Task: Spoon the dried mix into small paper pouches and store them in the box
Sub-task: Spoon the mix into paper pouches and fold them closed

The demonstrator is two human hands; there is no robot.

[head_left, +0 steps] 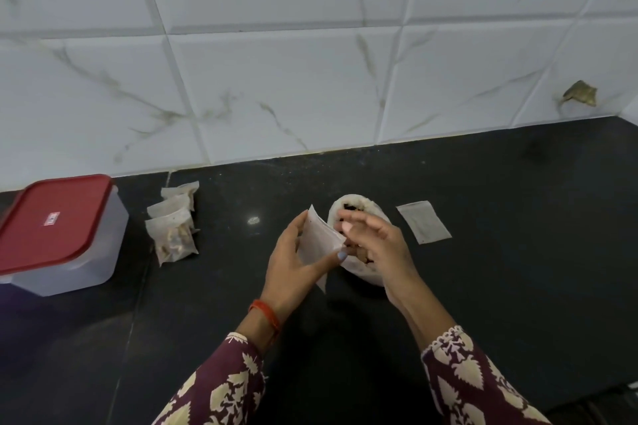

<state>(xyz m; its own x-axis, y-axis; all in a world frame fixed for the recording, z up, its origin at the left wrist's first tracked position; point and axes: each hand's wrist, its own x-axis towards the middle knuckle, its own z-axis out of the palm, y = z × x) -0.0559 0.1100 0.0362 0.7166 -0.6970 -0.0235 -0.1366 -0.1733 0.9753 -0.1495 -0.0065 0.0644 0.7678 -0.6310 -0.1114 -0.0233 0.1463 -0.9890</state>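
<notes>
My left hand (293, 262) holds a small white paper pouch (319, 238) upright, thumb on its near face and fingers behind it. My right hand (376, 245) is over the white bag of dried mix (348, 207), its fingers curled at the pouch's mouth; brown pieces show under the palm, and what the fingers hold is hidden. Three filled pouches (174, 222) lie in a row to the left. One flat empty pouch (423, 221) lies right of the bag. The clear box with a red lid (58, 231) stands closed at the far left.
Everything sits on a black stone counter (500, 269) against a white marbled tile wall (276, 62). A chipped spot (581, 93) marks the tile at the right. A seam in the counter runs down from the filled pouches.
</notes>
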